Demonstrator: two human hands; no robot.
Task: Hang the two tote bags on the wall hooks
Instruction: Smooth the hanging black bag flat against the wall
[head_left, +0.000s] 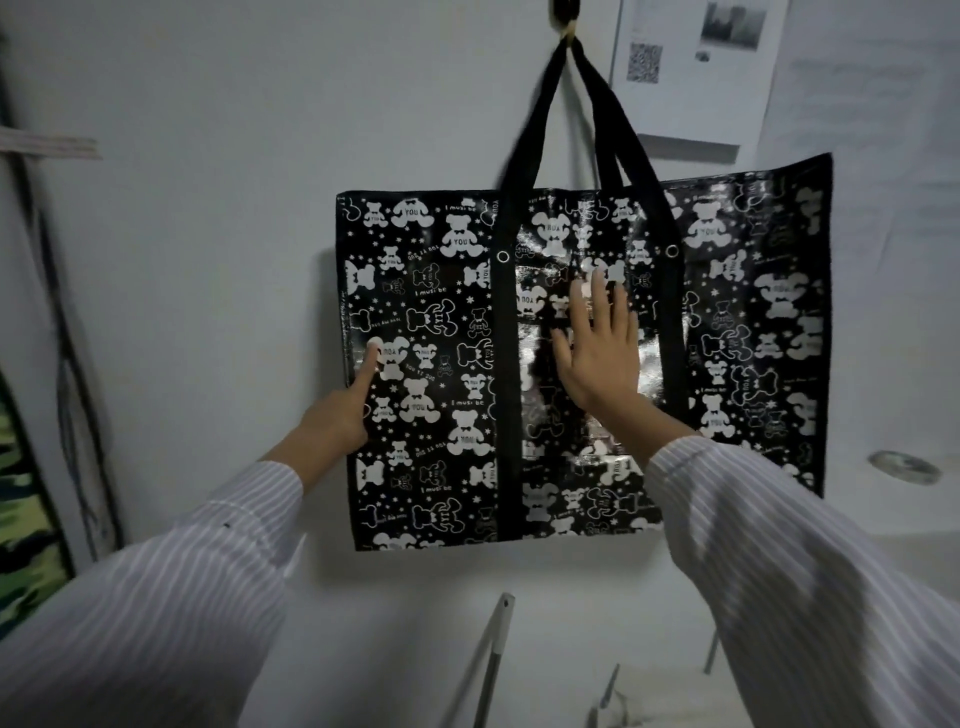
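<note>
Here, hooked tote bag (426, 364) under flat hands.

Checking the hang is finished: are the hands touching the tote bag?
Touching. The head view shows the right hand lying flat on the tote bag and the left hand pressing its left edge.

Tote bag (431, 364) — glossy woven plastic; straps (530, 130) matt webbing w/ metal eyelets (503, 256); paper sheets (691, 78) matt.

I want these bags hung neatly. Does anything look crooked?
Yes. Behind the front tote bag on the hook, a second bag sticks out rightward, its top edge slanting upward, not lined up.
</note>
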